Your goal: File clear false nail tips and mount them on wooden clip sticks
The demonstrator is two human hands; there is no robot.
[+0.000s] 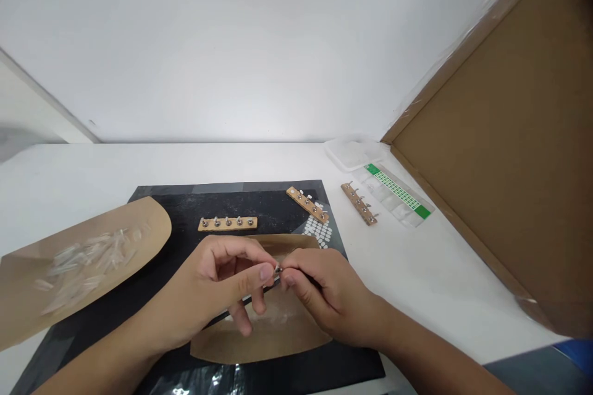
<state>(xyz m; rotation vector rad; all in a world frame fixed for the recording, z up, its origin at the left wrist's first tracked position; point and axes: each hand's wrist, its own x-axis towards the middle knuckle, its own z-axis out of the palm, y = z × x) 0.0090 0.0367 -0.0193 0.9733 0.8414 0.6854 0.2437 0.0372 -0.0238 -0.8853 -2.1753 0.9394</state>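
My left hand (227, 278) and my right hand (328, 296) meet fingertip to fingertip above a brown paper sheet (259, 345). Thumb and index finger of the left are pinched on a tiny metallic piece (278, 270), too small to identify. The right fingers are closed at the same spot, and what they hold is mostly hidden. A thin black stick (220, 319) passes under the left fingers. Just beyond the hands lies a cardboard strip (228, 223) bearing several small metal pieces. A similar strip (307, 204) lies beside white stickers (317, 232).
Clear tubes (95, 259) lie on a brown sheet (160, 222) at left. A black mat (185, 200) covers part of the white table (445, 284). Right of it are a third strip (359, 203), a green-and-clear packet (398, 190), a clear tray (354, 153) and a large cardboard box (509, 136).
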